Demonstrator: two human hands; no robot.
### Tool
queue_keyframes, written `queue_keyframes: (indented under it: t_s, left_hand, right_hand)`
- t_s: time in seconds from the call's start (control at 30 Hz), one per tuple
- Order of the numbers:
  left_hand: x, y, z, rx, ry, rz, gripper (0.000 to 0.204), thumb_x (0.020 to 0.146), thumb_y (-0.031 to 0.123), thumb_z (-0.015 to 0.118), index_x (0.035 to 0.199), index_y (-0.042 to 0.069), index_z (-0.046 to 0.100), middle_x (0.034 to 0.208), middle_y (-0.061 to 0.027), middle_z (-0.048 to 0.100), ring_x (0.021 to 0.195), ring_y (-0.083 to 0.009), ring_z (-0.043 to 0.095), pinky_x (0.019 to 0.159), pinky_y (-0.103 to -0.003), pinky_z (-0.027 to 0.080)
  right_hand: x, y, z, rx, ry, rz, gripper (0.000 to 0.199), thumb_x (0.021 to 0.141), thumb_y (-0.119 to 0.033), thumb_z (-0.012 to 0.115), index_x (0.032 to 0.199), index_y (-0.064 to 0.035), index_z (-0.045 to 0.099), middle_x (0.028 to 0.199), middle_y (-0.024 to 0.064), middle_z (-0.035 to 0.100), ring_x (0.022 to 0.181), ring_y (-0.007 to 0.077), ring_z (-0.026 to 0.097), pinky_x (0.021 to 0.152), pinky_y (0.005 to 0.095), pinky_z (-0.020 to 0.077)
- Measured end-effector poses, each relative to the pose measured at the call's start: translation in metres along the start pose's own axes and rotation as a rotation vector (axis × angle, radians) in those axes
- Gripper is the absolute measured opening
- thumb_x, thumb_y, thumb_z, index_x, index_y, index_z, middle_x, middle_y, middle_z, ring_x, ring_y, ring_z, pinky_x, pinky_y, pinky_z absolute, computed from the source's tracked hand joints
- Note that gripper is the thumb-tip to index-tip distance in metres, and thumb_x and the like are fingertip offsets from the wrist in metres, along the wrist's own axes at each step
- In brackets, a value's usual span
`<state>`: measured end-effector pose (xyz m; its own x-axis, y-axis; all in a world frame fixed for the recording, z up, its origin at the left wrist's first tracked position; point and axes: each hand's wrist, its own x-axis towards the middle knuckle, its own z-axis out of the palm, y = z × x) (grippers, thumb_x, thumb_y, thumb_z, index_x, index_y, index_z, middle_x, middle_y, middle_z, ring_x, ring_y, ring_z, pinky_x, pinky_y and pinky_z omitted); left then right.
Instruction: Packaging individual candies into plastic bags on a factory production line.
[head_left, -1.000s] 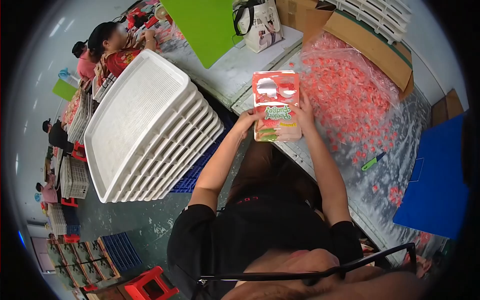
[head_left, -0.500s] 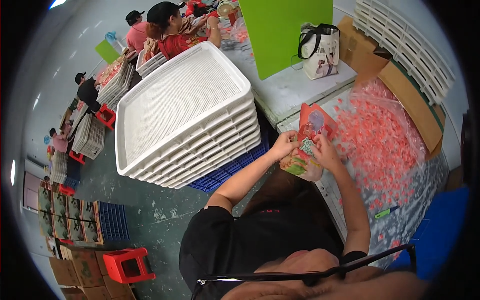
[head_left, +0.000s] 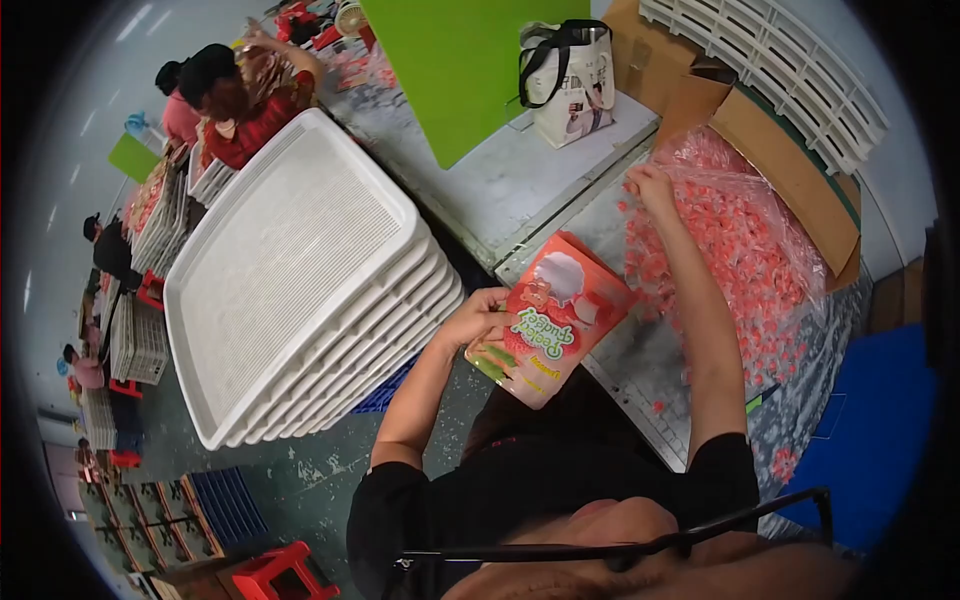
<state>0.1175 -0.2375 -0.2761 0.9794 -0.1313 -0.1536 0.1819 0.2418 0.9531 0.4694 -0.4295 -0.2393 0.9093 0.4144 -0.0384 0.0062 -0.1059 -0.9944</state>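
While the person's left hand (head_left: 478,319) holds a flat red and pink pouch (head_left: 552,325), the right hand (head_left: 653,190) reaches farther out, at the left fringe of a heap of small pink pieces (head_left: 735,260). The left fingers are clamped on the pouch's left edge, so the pouch lies just to their right, tilted, its printed face up, partly over the near edge of a grey worktop (head_left: 638,370). The right fingers are curled close together; whether they pinch anything cannot be told.

Just right of the right fingers, clear plastic (head_left: 700,160) covers part of the heap, and beyond it stands an open cardboard box (head_left: 785,165). Ahead and to the left of those fingers is a white tote bag (head_left: 575,92) with black handles, next to an upright green board (head_left: 450,75).

To the left of the left fingers rises a stack of white trays (head_left: 290,270). Farther off on that side, a co-worker (head_left: 240,120) in red bends forward. Well to the right of the left fingers is a blue board (head_left: 865,430).
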Motion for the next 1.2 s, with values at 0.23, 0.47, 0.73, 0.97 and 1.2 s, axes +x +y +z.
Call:
queue_keyframes:
  t_s: [0.23,0.47,0.73,0.97,1.2]
  left_hand:
    - [0.057,-0.023,-0.016,-0.453,0.495,0.109,0.023,0.091,-0.002,0.060,0.114,-0.004,0.059,0.109,-0.0125,0.067,0.091,-0.0205,0.068,0.085,-0.032,0.056]
    - [0.137,-0.063,-0.024,-0.700,0.880,0.350,0.017,0.094,0.003,0.060,0.110,-0.001,0.059,0.106,-0.0120,0.068,0.090,-0.0196,0.068,0.082,-0.032,0.056]
    - [0.175,-0.067,0.001,-0.662,0.957,0.433,0.029,0.096,0.007,0.059,0.122,-0.001,0.050,0.116,-0.0112,0.062,0.100,-0.0181,0.062,0.088,-0.032,0.051]
    - [0.211,-0.068,-0.016,-0.396,1.093,0.532,0.048,0.093,0.001,0.058,0.135,0.001,0.034,0.128,-0.0168,0.054,0.112,-0.0258,0.058,0.095,-0.039,0.049]
    - [0.190,-0.016,0.009,0.691,1.545,0.017,0.101,0.077,0.020,0.076,0.149,-0.008,0.011,0.144,-0.0331,0.033,0.135,-0.0465,0.028,0.113,-0.050,0.023]
  right_hand:
    - [0.121,0.048,0.029,-0.230,0.136,-0.091,0.016,0.080,-0.020,0.069,0.075,-0.0055,0.072,0.066,0.0033,0.066,0.060,0.0122,0.062,0.059,0.0254,0.0488]
    - [0.220,0.103,0.002,0.039,0.159,0.111,0.014,0.087,-0.014,0.063,0.093,-0.0041,0.072,0.077,0.0027,0.065,0.062,0.0115,0.057,0.056,0.0247,0.0447]
    - [0.131,0.087,-0.026,-0.053,0.120,-0.219,0.025,0.091,-0.017,0.059,0.104,0.0014,0.069,0.085,0.0072,0.069,0.076,0.0131,0.062,0.066,0.0255,0.0489]
    - [-0.194,0.053,-0.008,-1.214,-0.116,-0.489,0.062,0.081,-0.042,0.069,0.138,-0.0223,0.053,0.155,0.0146,0.030,0.142,0.0417,0.025,0.111,0.0665,0.0154]
    - [-0.201,0.095,-0.032,-1.423,0.090,-0.495,0.061,0.087,-0.042,0.062,0.144,-0.0267,0.045,0.159,0.0094,0.022,0.145,0.0430,0.017,0.111,0.0716,0.0068]
